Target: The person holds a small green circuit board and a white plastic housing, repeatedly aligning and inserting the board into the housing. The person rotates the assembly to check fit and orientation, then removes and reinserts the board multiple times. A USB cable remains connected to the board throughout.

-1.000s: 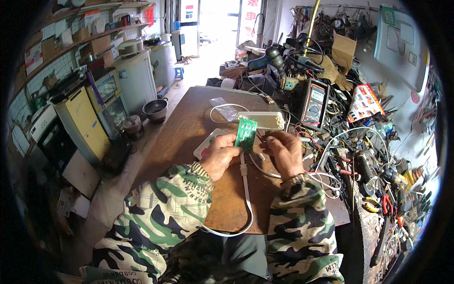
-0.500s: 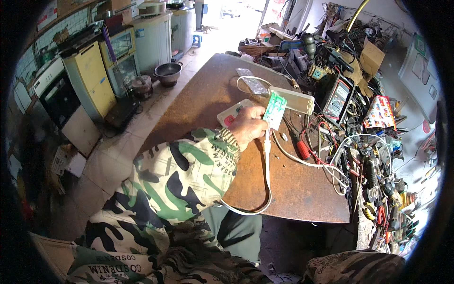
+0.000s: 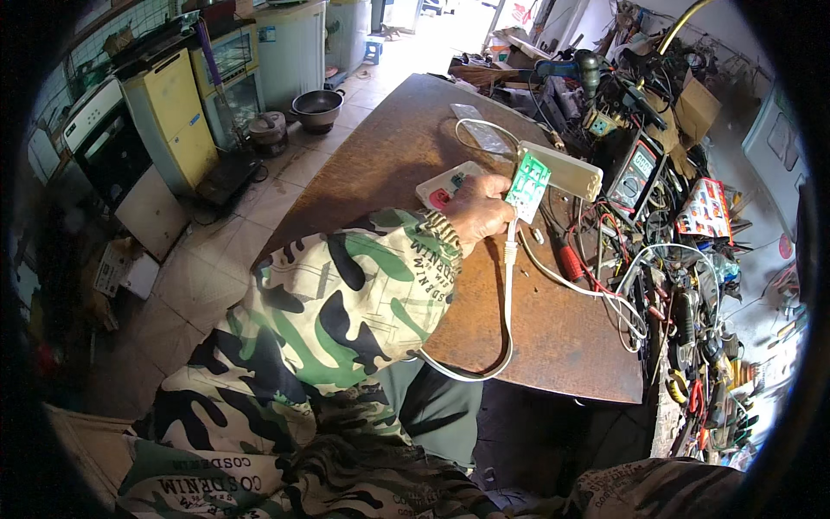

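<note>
My left hand [image 3: 482,208] is closed on the edge of a small green and white circuit board [image 3: 528,185], held up over the table. A thick white cable [image 3: 507,316] hangs from the board's lower end and loops back toward my lap. Right behind the board lies a long pale plastic casing [image 3: 566,174]. Beside my knuckles, partly covered by them, is a shallow pale casing piece [image 3: 441,183] with something red in it. My right hand is out of view; only a camouflage sleeve [image 3: 648,489] shows at the lower right.
The rusty brown table [image 3: 363,164] carries a clear plastic bag [image 3: 481,130] and a red-handled probe [image 3: 568,261]. A multimeter [image 3: 637,176] leans at the right among heaped tools and wires. Pliers [image 3: 678,387] lie near the right edge. A dark pot [image 3: 317,108] stands on the floor.
The view has shifted, so the table and hand appear farther right. My left hand keeps its hold on the circuit board. The multimeter's screen now looks lit.
</note>
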Demonstrator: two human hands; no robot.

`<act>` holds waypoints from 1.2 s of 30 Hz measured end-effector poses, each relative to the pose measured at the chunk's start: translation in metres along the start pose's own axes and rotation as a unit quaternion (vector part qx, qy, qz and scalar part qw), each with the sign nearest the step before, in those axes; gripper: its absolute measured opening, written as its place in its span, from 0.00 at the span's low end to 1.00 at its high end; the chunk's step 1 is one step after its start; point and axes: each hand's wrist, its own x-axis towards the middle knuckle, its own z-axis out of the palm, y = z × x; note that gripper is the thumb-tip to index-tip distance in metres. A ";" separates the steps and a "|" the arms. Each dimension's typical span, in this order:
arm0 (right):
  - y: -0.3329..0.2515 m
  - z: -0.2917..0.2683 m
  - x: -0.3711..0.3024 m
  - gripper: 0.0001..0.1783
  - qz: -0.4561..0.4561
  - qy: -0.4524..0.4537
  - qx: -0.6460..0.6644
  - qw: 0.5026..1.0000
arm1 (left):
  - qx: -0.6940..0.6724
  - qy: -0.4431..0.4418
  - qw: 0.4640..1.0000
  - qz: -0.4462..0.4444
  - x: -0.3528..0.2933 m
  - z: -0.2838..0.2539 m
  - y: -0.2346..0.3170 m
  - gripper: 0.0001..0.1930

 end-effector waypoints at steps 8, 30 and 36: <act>0.010 -0.010 -0.004 0.18 0.004 0.012 -0.022 1.000 | 0.002 0.015 0.999 0.029 0.005 -0.001 0.002 0.11; 0.166 0.067 -0.171 0.11 0.663 -0.013 0.253 0.704 | -0.045 -0.023 0.999 -0.011 -0.017 0.005 0.018 0.13; 0.176 0.068 -0.184 0.06 0.661 -0.020 0.267 0.701 | 0.000 -0.056 0.998 -0.003 -0.022 0.007 0.026 0.13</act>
